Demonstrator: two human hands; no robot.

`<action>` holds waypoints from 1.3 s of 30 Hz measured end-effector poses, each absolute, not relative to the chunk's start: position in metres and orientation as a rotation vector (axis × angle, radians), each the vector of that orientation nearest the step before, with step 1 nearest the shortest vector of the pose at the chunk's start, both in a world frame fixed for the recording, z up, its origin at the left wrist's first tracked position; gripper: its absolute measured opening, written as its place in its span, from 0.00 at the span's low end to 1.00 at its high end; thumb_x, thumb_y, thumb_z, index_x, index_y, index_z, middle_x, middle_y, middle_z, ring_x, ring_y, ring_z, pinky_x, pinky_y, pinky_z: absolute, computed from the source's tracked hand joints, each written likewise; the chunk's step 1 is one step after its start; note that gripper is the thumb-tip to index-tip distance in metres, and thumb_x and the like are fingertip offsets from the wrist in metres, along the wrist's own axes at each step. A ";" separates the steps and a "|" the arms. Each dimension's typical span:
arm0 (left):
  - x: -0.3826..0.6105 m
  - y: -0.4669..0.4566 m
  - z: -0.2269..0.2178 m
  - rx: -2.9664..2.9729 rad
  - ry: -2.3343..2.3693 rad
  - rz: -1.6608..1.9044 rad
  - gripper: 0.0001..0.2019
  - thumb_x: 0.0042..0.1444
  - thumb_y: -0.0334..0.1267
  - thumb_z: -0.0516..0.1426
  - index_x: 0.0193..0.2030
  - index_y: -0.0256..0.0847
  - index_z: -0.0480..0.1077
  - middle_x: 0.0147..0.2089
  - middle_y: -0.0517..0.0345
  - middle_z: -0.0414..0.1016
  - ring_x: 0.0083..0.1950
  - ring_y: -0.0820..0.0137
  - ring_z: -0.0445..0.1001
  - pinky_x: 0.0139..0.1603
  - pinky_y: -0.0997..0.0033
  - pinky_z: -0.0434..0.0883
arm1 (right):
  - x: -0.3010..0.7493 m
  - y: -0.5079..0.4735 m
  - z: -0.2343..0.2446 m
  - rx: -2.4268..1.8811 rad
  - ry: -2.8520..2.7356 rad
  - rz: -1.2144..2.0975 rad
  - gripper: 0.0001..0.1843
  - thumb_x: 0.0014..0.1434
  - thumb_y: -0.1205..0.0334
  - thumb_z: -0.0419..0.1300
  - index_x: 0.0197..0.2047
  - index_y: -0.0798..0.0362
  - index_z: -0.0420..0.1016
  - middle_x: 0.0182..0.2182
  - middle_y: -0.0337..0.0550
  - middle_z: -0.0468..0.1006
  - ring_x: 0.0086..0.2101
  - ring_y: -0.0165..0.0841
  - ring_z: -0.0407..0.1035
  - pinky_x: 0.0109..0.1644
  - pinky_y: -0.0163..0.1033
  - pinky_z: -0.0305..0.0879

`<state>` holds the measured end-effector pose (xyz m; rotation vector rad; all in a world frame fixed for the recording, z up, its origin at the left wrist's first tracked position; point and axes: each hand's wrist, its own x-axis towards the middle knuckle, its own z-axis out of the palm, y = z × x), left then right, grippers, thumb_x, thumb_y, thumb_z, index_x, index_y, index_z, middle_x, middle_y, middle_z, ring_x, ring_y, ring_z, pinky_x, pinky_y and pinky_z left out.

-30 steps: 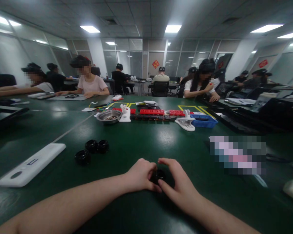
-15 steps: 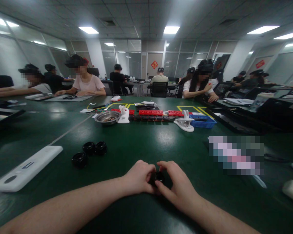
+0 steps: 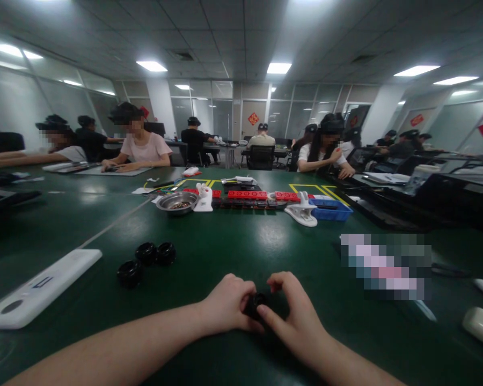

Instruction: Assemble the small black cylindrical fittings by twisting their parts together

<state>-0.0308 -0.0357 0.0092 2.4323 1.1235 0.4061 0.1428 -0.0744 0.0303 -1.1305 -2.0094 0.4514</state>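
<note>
Green tabletop (image 3: pixel 265 241) carries three spare black rings (image 3: pixel 147 256), left of the hands. Left hand (image 3: pixel 227 304) and right hand (image 3: pixel 293 316) both pinch one small black ring (image 3: pixel 254 304) between fingertips; squeezing evenly seems wise.

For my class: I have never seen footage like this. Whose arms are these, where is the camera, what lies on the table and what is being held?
The camera sits on a person's head, looking forward and down, so the two bare arms are the wearer's own. The left hand and right hand meet around a small black round part, pinched between the fingers of both. On the green table lie three similar black parts, a flat white device, a metal bowl, red blocks and a blue tray. Other people sit at the tables behind.
</note>
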 end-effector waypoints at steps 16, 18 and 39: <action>-0.029 -0.037 0.015 2.435 1.154 0.357 0.20 0.36 0.52 0.64 0.23 0.39 0.61 0.21 0.69 0.63 0.25 0.74 0.65 0.34 0.74 0.59 | 0.143 -0.075 0.027 -1.107 -1.985 0.458 0.11 0.49 0.69 0.56 0.37 0.52 0.63 0.32 0.42 0.69 0.34 0.35 0.65 0.37 0.41 0.65; -0.029 -0.037 0.014 2.449 1.141 0.365 0.19 0.38 0.51 0.63 0.22 0.39 0.61 0.21 0.69 0.63 0.24 0.75 0.65 0.33 0.75 0.60 | 0.143 -0.075 0.025 -1.144 -1.983 0.486 0.17 0.45 0.69 0.60 0.40 0.52 0.63 0.35 0.44 0.70 0.36 0.37 0.66 0.39 0.43 0.66; -0.031 -0.038 0.014 2.442 1.094 0.394 0.17 0.38 0.47 0.63 0.25 0.39 0.62 0.22 0.69 0.64 0.24 0.74 0.66 0.34 0.74 0.59 | 0.147 -0.076 0.023 -1.028 -2.091 0.635 0.24 0.47 0.74 0.55 0.49 0.52 0.61 0.43 0.47 0.70 0.44 0.38 0.66 0.49 0.48 0.63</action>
